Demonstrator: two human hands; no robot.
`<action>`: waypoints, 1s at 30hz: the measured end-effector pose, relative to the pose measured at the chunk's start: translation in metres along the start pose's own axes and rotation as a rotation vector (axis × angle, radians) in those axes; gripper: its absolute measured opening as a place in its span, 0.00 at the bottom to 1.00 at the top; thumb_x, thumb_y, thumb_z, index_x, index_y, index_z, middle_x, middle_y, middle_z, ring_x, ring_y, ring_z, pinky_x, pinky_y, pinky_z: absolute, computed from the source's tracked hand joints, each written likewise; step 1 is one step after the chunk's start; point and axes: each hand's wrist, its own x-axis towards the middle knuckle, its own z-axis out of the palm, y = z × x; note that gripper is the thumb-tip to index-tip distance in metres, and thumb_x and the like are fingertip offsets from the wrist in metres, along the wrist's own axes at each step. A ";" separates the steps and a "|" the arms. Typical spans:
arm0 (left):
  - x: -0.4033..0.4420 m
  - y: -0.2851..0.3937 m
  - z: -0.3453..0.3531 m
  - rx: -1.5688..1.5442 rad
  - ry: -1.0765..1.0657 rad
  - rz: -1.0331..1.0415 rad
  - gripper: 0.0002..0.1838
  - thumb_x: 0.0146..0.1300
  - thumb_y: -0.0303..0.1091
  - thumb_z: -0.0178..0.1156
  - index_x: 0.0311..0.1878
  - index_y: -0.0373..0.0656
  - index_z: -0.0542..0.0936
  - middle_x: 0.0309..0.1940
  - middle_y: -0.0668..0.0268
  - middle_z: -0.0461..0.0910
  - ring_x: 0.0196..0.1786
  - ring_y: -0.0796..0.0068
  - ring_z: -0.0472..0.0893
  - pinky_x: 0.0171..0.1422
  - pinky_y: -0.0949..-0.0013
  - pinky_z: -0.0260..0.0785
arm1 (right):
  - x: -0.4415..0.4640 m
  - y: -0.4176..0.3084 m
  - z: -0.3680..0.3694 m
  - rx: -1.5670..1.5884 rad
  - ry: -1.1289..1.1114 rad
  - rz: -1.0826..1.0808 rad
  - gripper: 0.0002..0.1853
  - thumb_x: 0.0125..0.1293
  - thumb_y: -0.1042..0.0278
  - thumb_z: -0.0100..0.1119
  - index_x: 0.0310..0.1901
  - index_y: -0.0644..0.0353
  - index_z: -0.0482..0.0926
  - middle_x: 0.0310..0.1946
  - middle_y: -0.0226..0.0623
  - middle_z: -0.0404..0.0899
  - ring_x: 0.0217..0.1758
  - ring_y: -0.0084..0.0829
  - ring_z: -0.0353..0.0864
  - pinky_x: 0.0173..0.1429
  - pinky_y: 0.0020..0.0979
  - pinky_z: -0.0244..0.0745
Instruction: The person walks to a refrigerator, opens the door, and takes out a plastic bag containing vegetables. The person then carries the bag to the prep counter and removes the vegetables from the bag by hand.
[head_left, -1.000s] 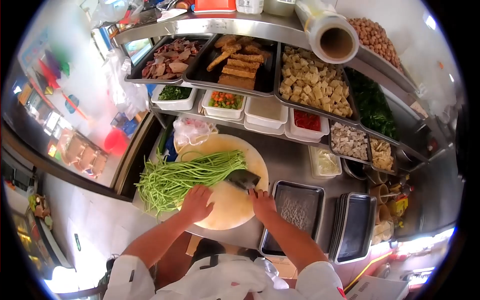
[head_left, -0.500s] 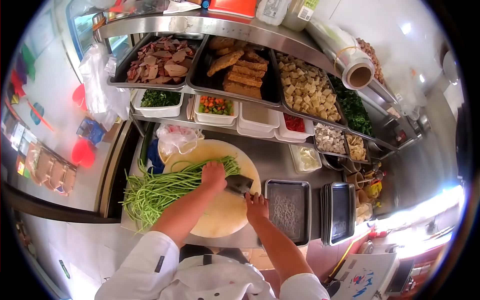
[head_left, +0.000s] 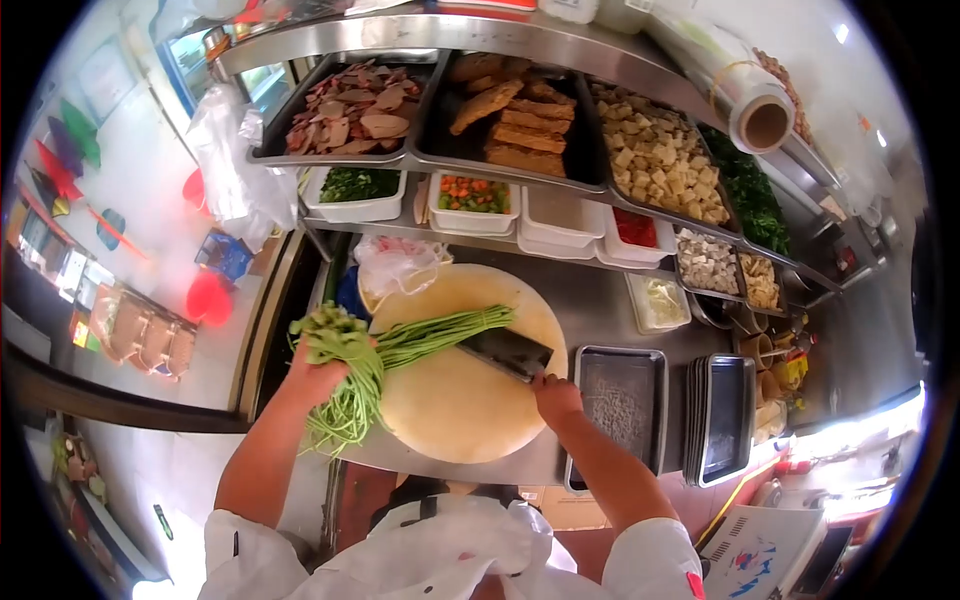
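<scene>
A bundle of green long beans point(head_left: 435, 337) lies across the left half of the round cutting board point(head_left: 470, 420). At the board's left edge my left hand point(head_left: 318, 378) is closed round the beans; their loose ends are gathered up and drape over it, hiding part of the fingers. My right hand point(head_left: 556, 398) grips the handle of a cleaver point(head_left: 510, 354), whose dark broad blade rests on the board beside the beans' right ends. Behind the board a crumpled clear plastic bag point(head_left: 398, 262) touches its rim.
To the right are a wet metal tray point(head_left: 655, 400) and a stack of trays point(head_left: 740, 420). Above the board, shelves hold white tubs point(head_left: 470, 222) and dark trays of sliced meat point(head_left: 350, 110), brown slabs point(head_left: 525, 125) and pale cubes point(head_left: 660, 150). A plastic wrap roll point(head_left: 762, 125) sits upper right.
My left hand has moved left from the beans' right part to their left part, gathering the spread-out ends into a bunch. The cleaver stays in my right hand. The view has shifted slightly.
</scene>
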 end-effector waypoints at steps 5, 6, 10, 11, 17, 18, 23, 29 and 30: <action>-0.021 0.010 -0.022 -0.490 0.172 0.215 0.19 0.54 0.25 0.66 0.51 0.42 0.76 0.44 0.61 0.81 0.53 0.65 0.82 0.59 0.58 0.76 | 0.003 -0.006 -0.029 0.108 -0.183 0.140 0.21 0.69 0.65 0.51 0.62 0.61 0.75 0.43 0.41 0.83 0.44 0.44 0.86 0.47 0.49 0.82; -0.021 0.010 -0.023 -0.527 0.183 0.265 0.20 0.53 0.25 0.66 0.51 0.42 0.75 0.44 0.61 0.81 0.53 0.65 0.82 0.59 0.57 0.76 | 0.006 -0.012 -0.037 0.072 -0.223 0.143 0.22 0.69 0.65 0.51 0.63 0.60 0.75 0.47 0.42 0.81 0.50 0.44 0.84 0.52 0.50 0.79; -0.021 0.002 -0.027 -0.593 0.102 0.270 0.25 0.52 0.25 0.68 0.54 0.45 0.72 0.45 0.60 0.81 0.52 0.63 0.82 0.59 0.55 0.76 | 0.033 -0.041 -0.096 0.103 -0.276 0.114 0.27 0.69 0.65 0.51 0.69 0.61 0.69 0.65 0.47 0.69 0.73 0.45 0.65 0.75 0.51 0.57; -0.020 0.002 -0.026 -0.610 0.073 0.272 0.25 0.52 0.25 0.69 0.54 0.45 0.71 0.45 0.59 0.81 0.52 0.62 0.82 0.59 0.54 0.76 | 0.040 -0.046 -0.098 0.159 -0.099 0.058 0.29 0.69 0.65 0.50 0.71 0.62 0.66 0.67 0.48 0.67 0.75 0.46 0.63 0.77 0.50 0.56; -0.031 0.025 -0.032 -0.732 -0.002 0.262 0.19 0.58 0.24 0.68 0.47 0.46 0.69 0.43 0.50 0.81 0.50 0.57 0.82 0.63 0.52 0.73 | 0.121 -0.070 -0.087 0.068 0.264 -0.130 0.41 0.64 0.64 0.59 0.78 0.61 0.55 0.75 0.49 0.59 0.81 0.48 0.54 0.82 0.50 0.47; -0.036 0.024 -0.034 -0.740 0.022 0.189 0.18 0.59 0.24 0.67 0.47 0.46 0.69 0.42 0.50 0.81 0.50 0.57 0.82 0.65 0.51 0.72 | 0.134 -0.072 -0.086 0.016 0.297 -0.161 0.43 0.63 0.65 0.60 0.78 0.60 0.54 0.76 0.48 0.59 0.81 0.47 0.53 0.83 0.50 0.46; -0.071 0.033 -0.052 -0.430 0.133 0.395 0.19 0.63 0.35 0.69 0.48 0.47 0.68 0.40 0.54 0.82 0.47 0.59 0.83 0.69 0.50 0.66 | 0.175 -0.089 -0.081 0.045 0.003 -0.298 0.31 0.71 0.67 0.48 0.75 0.55 0.62 0.73 0.44 0.64 0.79 0.43 0.58 0.82 0.50 0.47; -0.143 0.074 -0.099 -0.538 0.389 0.595 0.27 0.55 0.30 0.75 0.49 0.46 0.66 0.37 0.62 0.76 0.44 0.64 0.81 0.72 0.50 0.68 | 0.198 -0.094 -0.062 -0.036 -0.012 -0.318 0.19 0.71 0.66 0.49 0.61 0.55 0.76 0.60 0.44 0.73 0.65 0.45 0.72 0.69 0.52 0.66; -0.159 0.084 -0.105 -0.559 0.442 0.623 0.28 0.53 0.30 0.77 0.48 0.45 0.66 0.38 0.63 0.74 0.46 0.64 0.80 0.73 0.49 0.68 | 0.201 -0.093 -0.063 -0.072 0.023 -0.329 0.17 0.71 0.66 0.49 0.59 0.55 0.77 0.58 0.44 0.74 0.63 0.45 0.73 0.66 0.52 0.69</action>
